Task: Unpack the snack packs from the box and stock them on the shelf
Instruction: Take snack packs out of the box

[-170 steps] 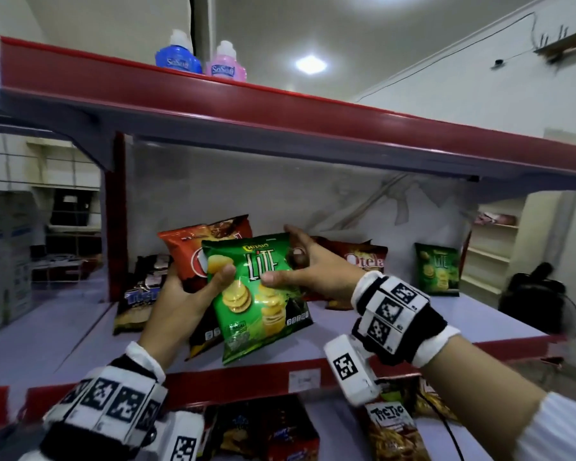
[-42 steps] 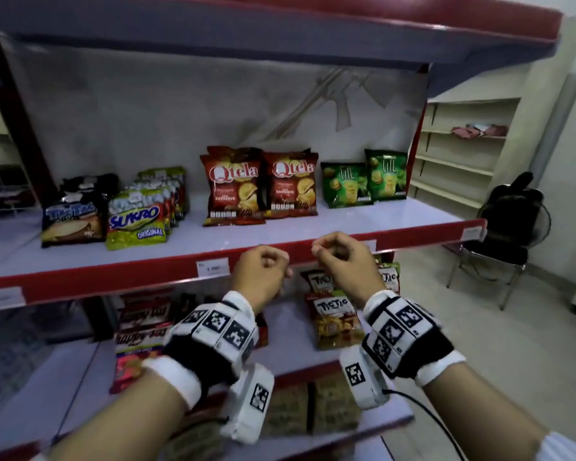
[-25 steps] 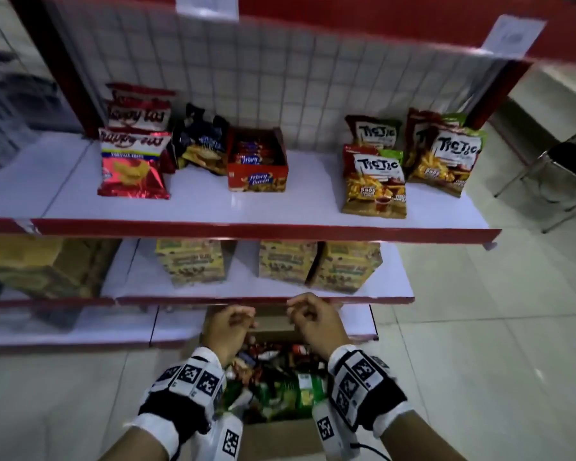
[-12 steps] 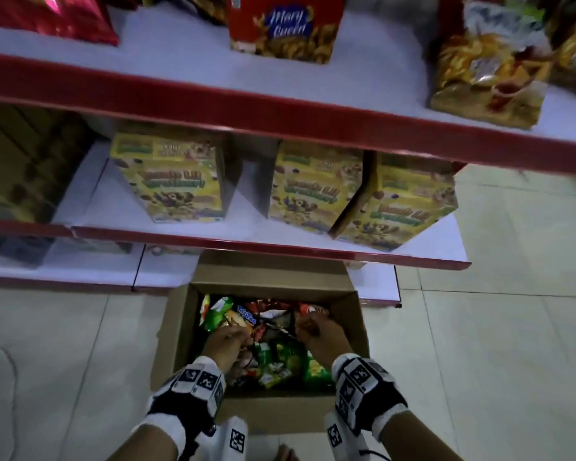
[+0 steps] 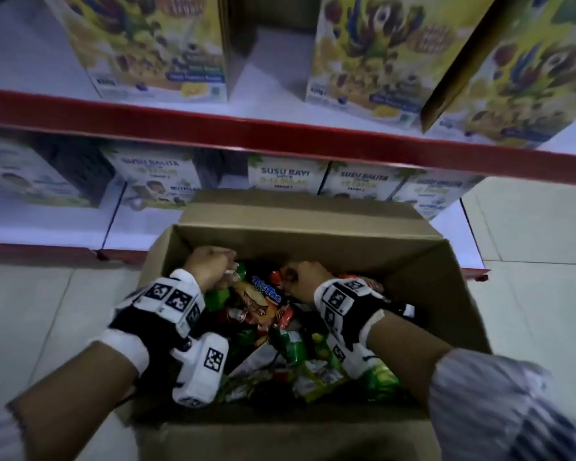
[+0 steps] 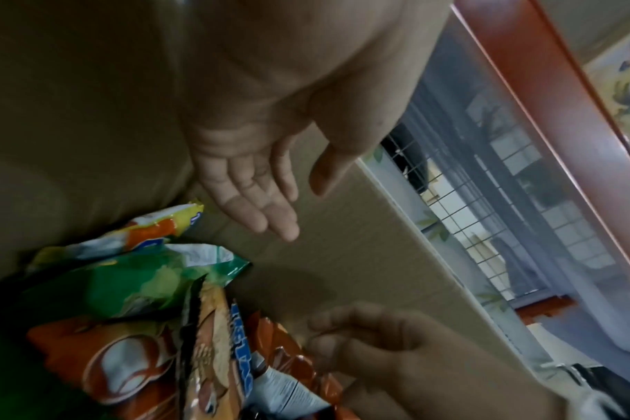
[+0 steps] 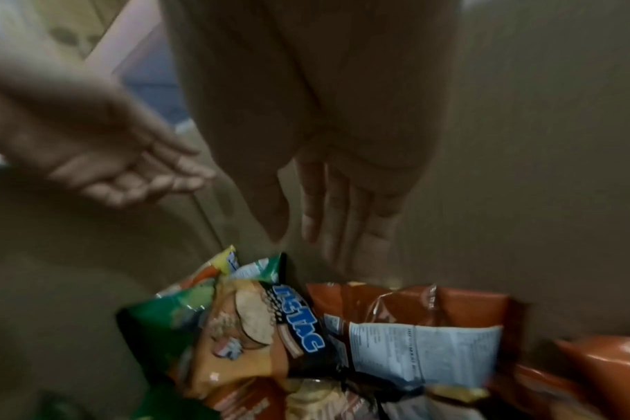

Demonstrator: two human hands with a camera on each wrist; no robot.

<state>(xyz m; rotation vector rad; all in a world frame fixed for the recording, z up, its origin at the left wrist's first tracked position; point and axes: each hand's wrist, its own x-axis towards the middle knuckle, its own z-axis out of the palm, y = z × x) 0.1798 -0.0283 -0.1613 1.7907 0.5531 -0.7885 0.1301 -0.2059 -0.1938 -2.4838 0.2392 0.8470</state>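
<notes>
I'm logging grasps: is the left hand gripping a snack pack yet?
No: in the left wrist view the left hand has straight fingers above the green pack, touching nothing.

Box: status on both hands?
Left hand open, empty. Right hand open, empty. Both over snack packs inside cardboard box. Nothing gripped yet; no obstruction seen.

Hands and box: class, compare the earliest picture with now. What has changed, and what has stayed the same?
The green pack held earlier is let go. Both hands came down from the shelf into the box: left hand and right hand open above the snack packs, holding nothing. Snack packs remain in the box.
</notes>
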